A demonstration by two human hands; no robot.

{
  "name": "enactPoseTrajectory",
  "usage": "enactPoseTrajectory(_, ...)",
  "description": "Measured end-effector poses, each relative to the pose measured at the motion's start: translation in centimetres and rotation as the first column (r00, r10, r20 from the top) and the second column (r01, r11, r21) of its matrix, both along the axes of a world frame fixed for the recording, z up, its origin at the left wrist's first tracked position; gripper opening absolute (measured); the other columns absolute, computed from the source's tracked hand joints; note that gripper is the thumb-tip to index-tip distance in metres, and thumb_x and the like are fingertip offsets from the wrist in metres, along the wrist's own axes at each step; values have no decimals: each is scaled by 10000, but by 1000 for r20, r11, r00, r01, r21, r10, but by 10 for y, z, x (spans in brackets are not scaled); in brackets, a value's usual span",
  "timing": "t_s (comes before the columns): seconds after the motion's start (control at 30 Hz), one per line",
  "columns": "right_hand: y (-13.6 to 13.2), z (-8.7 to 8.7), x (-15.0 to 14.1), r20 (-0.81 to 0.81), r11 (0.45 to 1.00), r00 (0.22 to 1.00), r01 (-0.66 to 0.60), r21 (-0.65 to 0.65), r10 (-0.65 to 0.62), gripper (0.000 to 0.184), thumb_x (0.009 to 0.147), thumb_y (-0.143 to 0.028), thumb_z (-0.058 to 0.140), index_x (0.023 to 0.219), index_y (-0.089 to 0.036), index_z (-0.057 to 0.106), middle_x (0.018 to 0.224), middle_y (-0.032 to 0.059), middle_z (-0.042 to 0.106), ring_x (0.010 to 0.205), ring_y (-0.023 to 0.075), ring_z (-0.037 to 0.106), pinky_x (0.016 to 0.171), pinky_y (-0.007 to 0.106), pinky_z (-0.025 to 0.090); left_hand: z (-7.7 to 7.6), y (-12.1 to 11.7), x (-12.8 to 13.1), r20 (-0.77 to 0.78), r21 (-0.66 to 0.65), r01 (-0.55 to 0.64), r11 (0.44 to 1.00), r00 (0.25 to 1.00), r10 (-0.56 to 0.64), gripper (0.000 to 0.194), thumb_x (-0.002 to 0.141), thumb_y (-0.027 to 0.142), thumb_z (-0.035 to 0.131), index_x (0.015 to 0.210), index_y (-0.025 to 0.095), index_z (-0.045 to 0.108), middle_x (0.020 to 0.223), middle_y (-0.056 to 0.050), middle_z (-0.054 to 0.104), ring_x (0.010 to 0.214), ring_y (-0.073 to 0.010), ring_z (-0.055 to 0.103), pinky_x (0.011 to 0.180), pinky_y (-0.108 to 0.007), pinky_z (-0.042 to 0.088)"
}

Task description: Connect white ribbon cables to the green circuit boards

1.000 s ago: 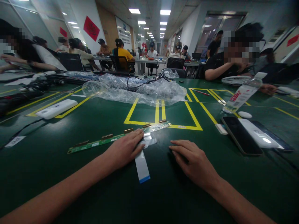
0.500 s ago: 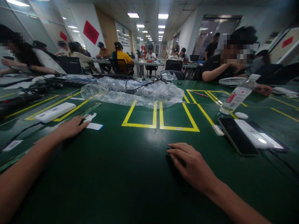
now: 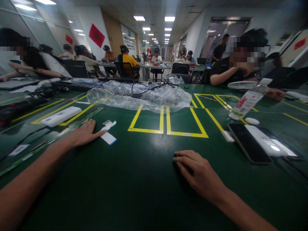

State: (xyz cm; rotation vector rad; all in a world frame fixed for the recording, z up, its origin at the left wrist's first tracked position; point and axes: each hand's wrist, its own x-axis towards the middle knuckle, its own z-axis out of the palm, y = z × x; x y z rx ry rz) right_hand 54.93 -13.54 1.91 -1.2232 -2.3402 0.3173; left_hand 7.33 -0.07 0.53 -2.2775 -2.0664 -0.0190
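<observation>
Circuit board lies slantwise along the far side of the left hand, whose fingers rest at its edge, thumb spread wide to the ribbon cable. Well apart on the table, the right hand rests, fingers loosely bent, unclenched.

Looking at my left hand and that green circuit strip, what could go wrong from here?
The ribbon cable might crease: the thumb of your left hand is right at it, though how hard it presses I can't tell. Also, if shifted farther, the green circuit strip might bump the white device or catch its black cable, since they lie close together.
</observation>
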Motion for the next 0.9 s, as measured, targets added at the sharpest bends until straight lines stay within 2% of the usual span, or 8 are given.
enactPoseTrajectory(0.13, 1, 1, -2, 0, 1000, 1000, 2, 6, -2, 271, 928, -167, 519, 1128, -243, 684, 1218, 78, 669, 1113, 239, 617, 924, 460, 514, -1, -29, 83, 35, -128, 171, 977, 985, -168, 964, 877, 762, 351, 1541, 73, 237, 1580, -182, 190, 1450, -363, 244, 1148, -535, 269)
enactPoseTrajectory(0.27, -3, 0, -7, 25, 1000, 1000, 1, 9, -1, 325, 938, -183, 515, 1222, -272, 646, 1241, 76, 656, 1141, 248, 596, 935, 476, 510, 2, -81, 168, 86, -106, 473, 875, 881, -466, 1034, 813, 807, 406, 1566, 142, 162, 1600, -145, 103, 1472, -360, 169, 1173, -537, 211)
enactPoseTrajectory(0.43, -12, 0, -15, 133, 1000, 991, -26, -6, 26, 431, 909, -214, 567, 1330, -306, 577, 1373, 89, 569, 1278, 293, 496, 1015, 551, 448, 12, -111, 205, 132, -68, 574, 816, 816, -563, 993, 842, 799, 353, 1544, 103, 255, 1581, -178, 204, 1457, -358, 232, 1160, -541, 242)
enactPoseTrajectory(0.53, -14, 1, -16, 168, 999, 985, -24, -24, 28, 394, 923, -244, 557, 1309, -305, 600, 1412, 104, 534, 1308, 309, 468, 1024, 569, 438, 16, -91, 189, 134, -26, 488, 873, 867, -480, 781, 940, 677, 306, 1495, 131, 379, 1521, -151, 387, 1396, -321, 381, 1132, -525, 311)
enactPoseTrajectory(0.63, -13, 2, -13, 171, 998, 985, -26, -53, 35, 397, 928, -244, 545, 1317, -312, 591, 1428, 98, 519, 1315, 308, 465, 1016, 573, 451, 14, -51, 140, 98, 80, 262, 962, 958, -269, 697, 963, 606, 324, 1404, 93, 489, 1434, -179, 498, 1333, -330, 460, 1104, -510, 359)
enactPoseTrajectory(0.73, -12, 1, -10, 168, 998, 986, -10, -65, 21, 435, 929, -260, 545, 1362, -296, 550, 1438, 96, 511, 1325, 309, 456, 1029, 584, 441, 5, -14, 66, 88, 131, -29, 991, 996, 17, 803, 927, 649, 335, 1403, 15, 459, 1500, -219, 391, 1386, -401, 357, 1113, -541, 323)
enactPoseTrajectory(0.8, -12, 0, -10, 182, 998, 983, -1, -70, 14, 436, 931, -272, 543, 1367, -284, 549, 1450, 99, 501, 1340, 316, 437, 1044, 596, 422, -1, 0, 20, 94, 116, -146, 982, 986, 136, 954, 907, 719, 243, 1393, -84, 412, 1497, -274, 350, 1356, -510, 308, 1050, -634, 312)
enactPoseTrajectory(0.9, -13, 0, -11, 201, 996, 979, -2, -88, 19, 418, 933, -275, 538, 1350, -289, 569, 1458, 96, 496, 1352, 321, 421, 1048, 604, 411, -9, 9, -20, 119, 88, -139, 986, 985, 128, 1093, 888, 758, 102, 1290, -205, 429, 1397, -362, 417, 1261, -580, 372, 928, -692, 359)
